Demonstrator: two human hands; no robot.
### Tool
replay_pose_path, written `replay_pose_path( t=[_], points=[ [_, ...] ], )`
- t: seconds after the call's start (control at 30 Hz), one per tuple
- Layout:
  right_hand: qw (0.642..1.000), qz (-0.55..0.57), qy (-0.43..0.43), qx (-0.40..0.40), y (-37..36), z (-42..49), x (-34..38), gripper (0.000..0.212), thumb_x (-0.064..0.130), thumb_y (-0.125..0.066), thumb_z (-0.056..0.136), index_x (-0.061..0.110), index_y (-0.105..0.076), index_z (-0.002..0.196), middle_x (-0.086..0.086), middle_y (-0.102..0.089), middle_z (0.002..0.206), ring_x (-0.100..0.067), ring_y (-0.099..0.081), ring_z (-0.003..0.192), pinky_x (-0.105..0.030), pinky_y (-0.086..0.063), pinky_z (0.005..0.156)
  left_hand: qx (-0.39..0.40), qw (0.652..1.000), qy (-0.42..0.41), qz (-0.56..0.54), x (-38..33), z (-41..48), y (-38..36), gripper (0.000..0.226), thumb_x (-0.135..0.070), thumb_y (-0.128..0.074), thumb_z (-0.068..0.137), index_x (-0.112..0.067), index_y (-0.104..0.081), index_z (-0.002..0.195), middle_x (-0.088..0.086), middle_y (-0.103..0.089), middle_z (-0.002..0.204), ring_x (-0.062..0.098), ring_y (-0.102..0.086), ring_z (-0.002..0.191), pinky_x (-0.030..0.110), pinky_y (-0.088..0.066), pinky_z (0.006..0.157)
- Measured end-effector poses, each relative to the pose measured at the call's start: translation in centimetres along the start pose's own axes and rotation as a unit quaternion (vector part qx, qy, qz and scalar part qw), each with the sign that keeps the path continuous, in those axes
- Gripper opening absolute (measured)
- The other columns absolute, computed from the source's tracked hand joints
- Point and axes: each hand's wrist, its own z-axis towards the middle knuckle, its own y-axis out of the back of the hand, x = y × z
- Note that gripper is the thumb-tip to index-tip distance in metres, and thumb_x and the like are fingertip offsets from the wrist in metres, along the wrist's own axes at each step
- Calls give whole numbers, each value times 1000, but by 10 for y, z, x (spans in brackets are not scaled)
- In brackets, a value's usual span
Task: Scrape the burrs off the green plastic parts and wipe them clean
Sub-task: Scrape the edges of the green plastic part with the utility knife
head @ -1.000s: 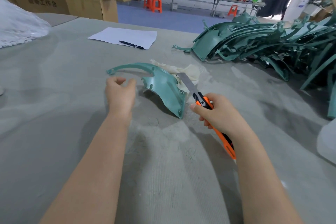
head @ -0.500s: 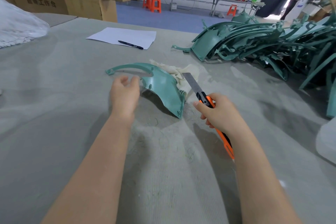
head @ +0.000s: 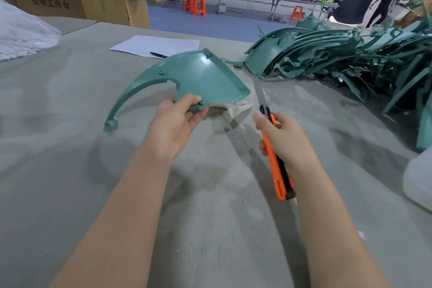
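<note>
Head view: our left grip (head: 174, 124) pinches one green part (head: 198, 77) by its near edge; our right grip (head: 282, 138) clasps one knife (head: 275, 163) beside it.

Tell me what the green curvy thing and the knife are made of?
The green part looks like smooth molded plastic: it shines and has little molded pegs. The knife seems to have an orange plastic handle and a thin grey blade, probably metal. The cloth beneath looks like soft cream fabric.
</note>
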Motion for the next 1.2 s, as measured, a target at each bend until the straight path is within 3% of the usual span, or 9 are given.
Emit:
replay_pose_path(
  t=[0.07, 0.2, 0.3, 0.47, 0.57, 0.7, 0.87, 1.03, 1.2],
  points=[
    [993, 118, -13, -9, -3, -2, 5, 18, 39, -60, 94, 21, -61, 93, -4, -69, 97, -10, -52, 47, -23, -47, 47, 56, 998, 8, 3, -1, -7, -5, 16, 8, -52, 89, -6, -57, 93, 2, -72, 76, 8, -69, 65, 17, -54, 59],
    [974, 218, -21, -54, -6, -1, 9, 17, 24, -66, 91, 12, -54, 90, -1, -56, 73, -9, -48, 44, -21, -42, 44, 162, 983, 45, 79, 4, -18, -11, 29, 12, -51, 88, -10, -55, 106, 6, -71, 92, 12, -71, 72, 20, -56, 61],
    [963, 255, -31, -78, -1, 1, 8, 16, 9, -65, 89, 11, -51, 95, -5, -50, 73, -9, -44, 41, -19, -40, 43, 215, 963, 93, 136, 6, -20, -10, 37, -1, -62, 81, -19, -55, 113, 6, -71, 109, 20, -72, 85, 27, -59, 72],
    [963, 268, -34, -15, 1, 0, 10, 17, 3, -61, 91, 9, -49, 101, -13, -48, 85, -9, -42, 40, -19, -39, 41, 141, 976, 80, 143, 3, -18, -11, 42, -37, -68, 73, -20, -63, 112, -1, -73, 105, 14, -71, 94, 36, -58, 77],
    [971, 235, -31, 18, -4, -2, 10, 15, 6, -62, 91, 8, -52, 102, -14, -52, 87, -9, -43, 39, -19, -40, 41, 116, 982, 47, 138, 2, -21, -13, 31, -31, -67, 85, -20, -62, 114, -4, -74, 104, 12, -70, 95, 34, -58, 72],
    [974, 226, -33, -5, -5, -1, 10, 14, 14, -65, 91, 9, -53, 98, -10, -55, 82, -9, -45, 39, -20, -41, 41, 85, 983, 7, 160, 4, -24, -18, 31, -22, -65, 89, -15, -60, 119, -2, -73, 107, 15, -70, 98, 35, -57, 79],
    [990, 112, 27, -76, -5, -1, 4, 27, 43, -56, 95, 16, -57, 92, 5, -69, 76, -10, -51, 47, -20, -46, 46, 12, 997, -26, 66, -3, -25, -21, 15, -23, -61, 93, -20, -61, 108, -3, -73, 104, 12, -71, 92, 28, -57, 65],
    [993, 87, 42, -68, -7, -1, 5, 37, 44, -50, 97, 8, -59, 97, 5, -65, 65, -10, -52, 47, -21, -46, 45, 24, 994, -101, 15, -12, -29, -27, 10, -24, -57, 95, -25, -61, 104, -8, -74, 98, 12, -71, 91, 33, -57, 65],
    [994, 77, 38, -74, -6, -1, 4, 34, 42, -51, 97, 9, -60, 97, 1, -65, 70, -10, -53, 48, -22, -48, 47, -31, 974, -153, 163, -9, -30, -31, 11, -35, -60, 82, -28, -66, 76, -6, -72, 90, 17, -70, 89, 35, -56, 64]
  ],
)
